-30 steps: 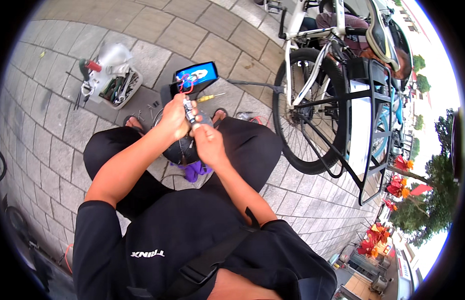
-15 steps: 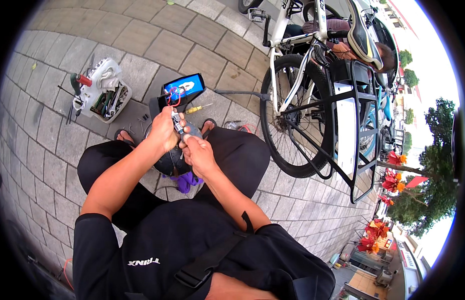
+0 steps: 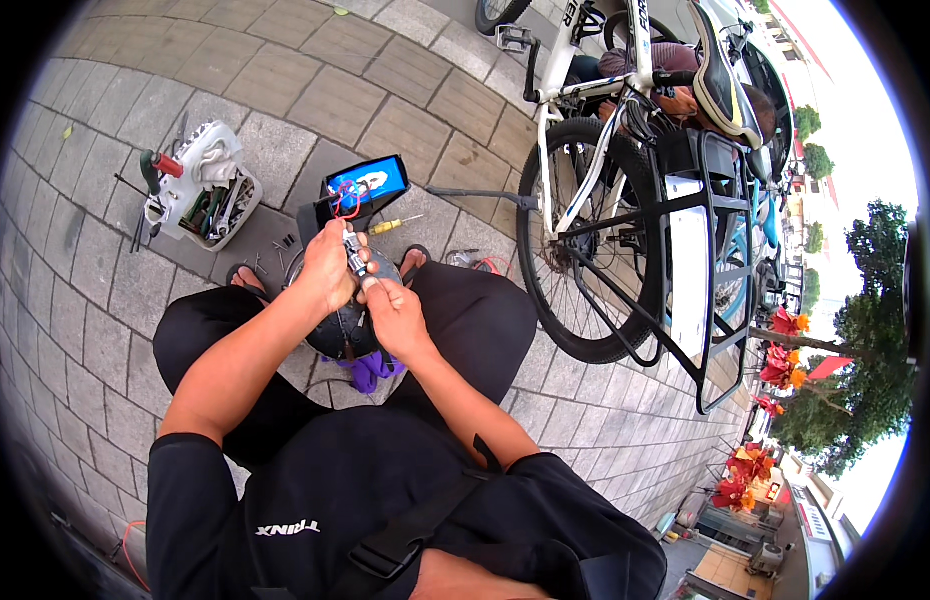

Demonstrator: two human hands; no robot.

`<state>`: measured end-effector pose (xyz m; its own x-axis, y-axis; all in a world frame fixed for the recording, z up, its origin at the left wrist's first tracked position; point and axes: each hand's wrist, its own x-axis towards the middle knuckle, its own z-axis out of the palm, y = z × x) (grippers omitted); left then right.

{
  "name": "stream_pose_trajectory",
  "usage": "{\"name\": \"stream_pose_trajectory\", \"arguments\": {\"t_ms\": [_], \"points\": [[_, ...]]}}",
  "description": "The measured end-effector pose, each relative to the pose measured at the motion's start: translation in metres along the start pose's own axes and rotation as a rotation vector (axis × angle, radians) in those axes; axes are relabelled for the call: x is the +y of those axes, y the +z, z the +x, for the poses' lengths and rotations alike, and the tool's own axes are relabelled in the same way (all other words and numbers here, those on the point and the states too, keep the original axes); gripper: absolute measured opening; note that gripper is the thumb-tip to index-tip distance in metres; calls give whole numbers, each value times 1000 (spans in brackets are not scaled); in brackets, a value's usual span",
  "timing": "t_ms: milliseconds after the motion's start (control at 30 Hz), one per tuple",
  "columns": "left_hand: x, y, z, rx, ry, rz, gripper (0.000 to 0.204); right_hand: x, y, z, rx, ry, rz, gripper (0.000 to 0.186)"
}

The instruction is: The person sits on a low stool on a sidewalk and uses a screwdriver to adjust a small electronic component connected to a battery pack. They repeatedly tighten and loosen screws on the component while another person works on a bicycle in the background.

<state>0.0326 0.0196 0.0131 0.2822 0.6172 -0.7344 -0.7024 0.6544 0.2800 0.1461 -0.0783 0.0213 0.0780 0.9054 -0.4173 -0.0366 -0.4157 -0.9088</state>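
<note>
Between my knees, my left hand (image 3: 328,268) is closed around a small silver cylindrical metal part (image 3: 356,254). The fingers of my right hand (image 3: 393,308) pinch at the lower end of that part; what exactly they grip is partly hidden. Below both hands lies a dark rounded object (image 3: 330,335), largely covered by my hands. A purple cloth (image 3: 370,373) shows under its near side. Just beyond my hands sits a black box (image 3: 390,176) with a bright blue inside and red wires (image 3: 347,196). A yellow-handled screwdriver (image 3: 393,225) lies beside the box.
At the left stands a white plastic tool tub (image 3: 247,203) with wrenches, a rag and a red-handled tool (image 3: 165,165). Small bolts (image 3: 265,257) lie near my foot. A white bicycle (image 3: 575,190) with a black rear rack (image 3: 720,260) stands at the right; a person (image 3: 665,65) crouches behind it.
Both hands stay on the metal part, with my right fingers shifted slightly along its lower end. The view has tilted a little. The person behind the bicycle has moved slightly.
</note>
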Motion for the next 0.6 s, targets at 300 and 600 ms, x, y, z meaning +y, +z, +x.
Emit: {"name": "stream_pose_trajectory", "arguments": {"t_ms": [300,600], "points": [[8,-13,14,-98,-16,36,18,-17,-5,5,-59,186,-84,30],[25,-7,7,-91,-80,-13,32,-6,-27,-3,-99,35,-1010,36]]}}
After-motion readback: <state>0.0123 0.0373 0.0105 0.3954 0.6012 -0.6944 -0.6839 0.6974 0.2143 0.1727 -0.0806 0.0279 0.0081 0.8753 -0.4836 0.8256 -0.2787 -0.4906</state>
